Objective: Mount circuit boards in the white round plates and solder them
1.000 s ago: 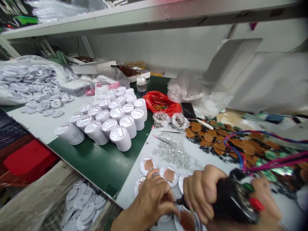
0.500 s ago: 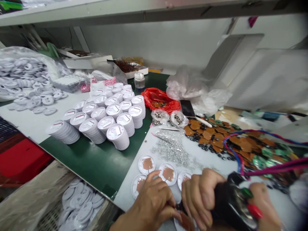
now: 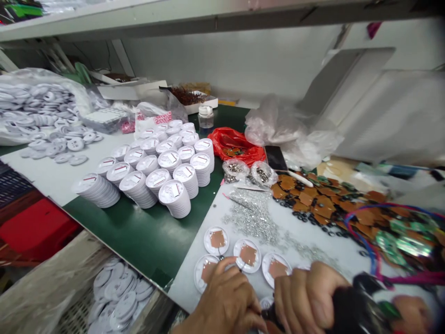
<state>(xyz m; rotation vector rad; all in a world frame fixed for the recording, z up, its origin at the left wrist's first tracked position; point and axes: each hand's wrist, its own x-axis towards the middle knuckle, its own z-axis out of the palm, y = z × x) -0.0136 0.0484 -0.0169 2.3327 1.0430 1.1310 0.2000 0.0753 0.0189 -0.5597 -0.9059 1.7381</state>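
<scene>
My right hand (image 3: 306, 297) is wrapped round a black electric screwdriver (image 3: 358, 311) with a green button; its body is blurred. The tool's dark front end points left toward my left hand (image 3: 227, 297). My left fingers are bent and pinched together by that tip; what they hold is hidden. Beneath the hands, a white round case (image 3: 267, 302) is mostly covered. Just beyond lie white round cases with brown circuit boards in them: one near left (image 3: 206, 271), one at the back (image 3: 217, 239), one in the middle (image 3: 248, 255) and one at right (image 3: 277, 269).
Small silver screws (image 3: 252, 213) are spread on the white sheet, with tweezers (image 3: 236, 202) among them. Brown boards (image 3: 320, 204) and black rings lie right, beside red and blue cords (image 3: 371, 250). Stacked white discs (image 3: 175, 199) stand left. A red bag (image 3: 236, 144) sits behind; a shelf (image 3: 174, 23) hangs above.
The whole view has shifted slightly, so the bench items sit a little further right. Both hands and the screwdriver are lower and further right in view. The case under them is more hidden.
</scene>
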